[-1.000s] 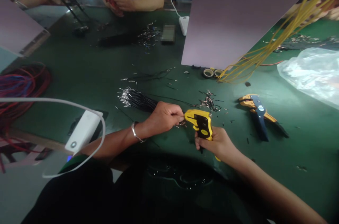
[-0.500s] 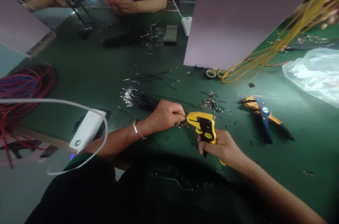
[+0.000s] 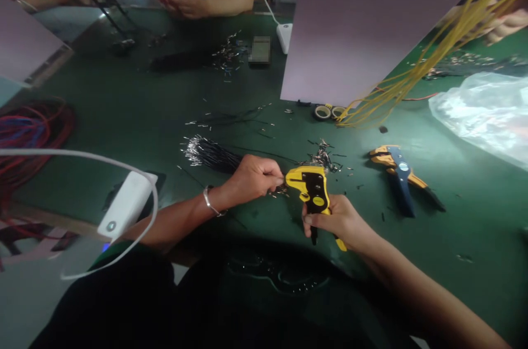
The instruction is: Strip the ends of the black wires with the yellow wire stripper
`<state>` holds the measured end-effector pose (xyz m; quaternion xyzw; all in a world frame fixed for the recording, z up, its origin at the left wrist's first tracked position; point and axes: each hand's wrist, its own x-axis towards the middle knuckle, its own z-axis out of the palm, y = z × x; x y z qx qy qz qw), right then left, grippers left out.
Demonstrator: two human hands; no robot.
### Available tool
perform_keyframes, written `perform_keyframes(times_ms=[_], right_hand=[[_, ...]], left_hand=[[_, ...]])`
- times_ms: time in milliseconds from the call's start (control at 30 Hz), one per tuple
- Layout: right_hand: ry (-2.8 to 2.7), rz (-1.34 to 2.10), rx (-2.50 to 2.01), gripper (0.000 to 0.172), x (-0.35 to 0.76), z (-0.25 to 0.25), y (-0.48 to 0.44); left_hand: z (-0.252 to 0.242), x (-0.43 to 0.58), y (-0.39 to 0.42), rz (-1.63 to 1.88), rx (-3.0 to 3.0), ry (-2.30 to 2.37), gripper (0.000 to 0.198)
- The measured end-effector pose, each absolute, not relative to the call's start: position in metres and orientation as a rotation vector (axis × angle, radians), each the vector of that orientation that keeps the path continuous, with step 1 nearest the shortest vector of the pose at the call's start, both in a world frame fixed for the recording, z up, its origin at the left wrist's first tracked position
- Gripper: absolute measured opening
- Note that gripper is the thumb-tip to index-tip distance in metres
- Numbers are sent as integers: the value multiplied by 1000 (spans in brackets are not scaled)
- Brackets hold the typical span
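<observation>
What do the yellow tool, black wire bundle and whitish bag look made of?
Yellow tool: plastic or painted metal, can't tell; smooth, opaque colour.
Black wire bundle: probably plastic-insulated, dark finish; silvery, glinting ends suggest metal.
Whitish bag: likely thin plastic film, glossy; translucent, creased, bright highlights.

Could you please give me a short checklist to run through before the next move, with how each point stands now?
1. Yellow tool in hand: ok, the right hand is wrapped around its handles.
2. Left hand at the tool's front end: ok, its thumb and finger are pinched right by it.
3. Wire seated in the yellow tool: cannot tell, too small and partly hidden.
4. Black wire bundle within reach: ok, it lies beside the left hand.
5. Blue-and-orange tool out of the way: ok, it lies apart, beyond the right hand.
6. Worktop free of scraps: not ok, clippings lie near the yellow tool.
</observation>
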<state>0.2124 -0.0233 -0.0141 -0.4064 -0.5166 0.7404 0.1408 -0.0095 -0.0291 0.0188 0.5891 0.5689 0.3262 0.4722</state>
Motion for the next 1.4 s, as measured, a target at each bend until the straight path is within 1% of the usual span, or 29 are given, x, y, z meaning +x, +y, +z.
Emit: perform_keyframes(times_ms=[333,500,700,900,1067,1400], right_hand=[[-1509,2158,-1163,12,212,-12,-25],[-1492,2149,-1177,14,213,-18,-21],[-1413,1966,-1209,15,229,-15,-12],[-1399,2006,-1191,15,229,-18,-11],[-1313,2144,-1100,18,220,-20,-17],[-1270,2292,-1051,19,211,-24,-22]], left_hand=[[16,-10,-26,803,1371,1386,10],[16,-9,-30,851,1446,1383,12],[17,-19,-25,933,1343,1437,9],[16,-14,-26,891,1319,1436,10],[15,-12,-27,875,1298,1419,10],[7,-13,-20,797,923,1255,8]])
